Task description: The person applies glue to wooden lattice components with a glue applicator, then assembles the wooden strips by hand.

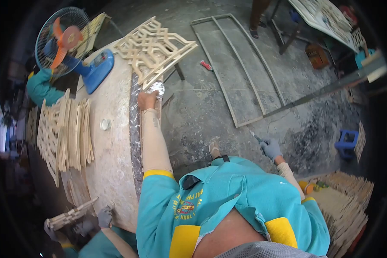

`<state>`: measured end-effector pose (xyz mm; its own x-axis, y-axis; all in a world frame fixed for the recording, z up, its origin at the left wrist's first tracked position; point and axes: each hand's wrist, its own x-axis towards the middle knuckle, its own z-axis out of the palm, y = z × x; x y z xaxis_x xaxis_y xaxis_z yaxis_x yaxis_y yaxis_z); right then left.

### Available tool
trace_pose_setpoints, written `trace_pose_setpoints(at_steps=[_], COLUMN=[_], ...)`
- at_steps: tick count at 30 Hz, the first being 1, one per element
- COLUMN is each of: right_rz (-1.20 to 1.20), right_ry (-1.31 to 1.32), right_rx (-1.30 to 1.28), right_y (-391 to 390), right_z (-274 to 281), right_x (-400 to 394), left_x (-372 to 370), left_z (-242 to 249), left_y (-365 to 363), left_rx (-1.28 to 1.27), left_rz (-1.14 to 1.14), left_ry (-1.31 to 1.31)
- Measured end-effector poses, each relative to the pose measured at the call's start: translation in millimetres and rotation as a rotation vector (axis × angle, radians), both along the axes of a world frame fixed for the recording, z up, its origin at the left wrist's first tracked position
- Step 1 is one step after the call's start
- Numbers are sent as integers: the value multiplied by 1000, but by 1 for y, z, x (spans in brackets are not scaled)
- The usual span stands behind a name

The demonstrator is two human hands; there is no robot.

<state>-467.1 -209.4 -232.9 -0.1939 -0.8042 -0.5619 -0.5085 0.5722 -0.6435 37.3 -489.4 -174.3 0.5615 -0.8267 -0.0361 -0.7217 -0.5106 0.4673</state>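
At the table's edge, my bare left hand is closed at the rim of a small round container that looks wrapped in shiny foil. Just beyond it, a pale wooden lattice panel lies over the table's far end. My right hand, in a grey glove, is out over the floor on the right. Its fingers are wrapped round a slim dark-handled tool with a thin, pale tip; the exact kind is too small to make out.
A blue fan, a small glass jar and stacked lattice panels stand on the wooden table. A co-worker's gloved hand is at the near end. A metal frame and blue stool are on the floor.
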Motion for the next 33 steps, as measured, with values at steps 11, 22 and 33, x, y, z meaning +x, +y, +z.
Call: trace_pose_setpoints(at_steps=[11, 22, 33], right_rz=[-341, -458, -525], right_ry=[-571, -629, -620], right_rx=[-115, -211, -448], right_y=[-18, 16, 52], right_z=[104, 126, 158], right_x=[16, -4, -113], left_x=[29, -130, -449], left_z=[-36, 36, 48], left_y=[-12, 95, 192], left_rx=[-157, 7, 429], left_rz=[-18, -157, -538], left_ry=[295, 1021, 1747])
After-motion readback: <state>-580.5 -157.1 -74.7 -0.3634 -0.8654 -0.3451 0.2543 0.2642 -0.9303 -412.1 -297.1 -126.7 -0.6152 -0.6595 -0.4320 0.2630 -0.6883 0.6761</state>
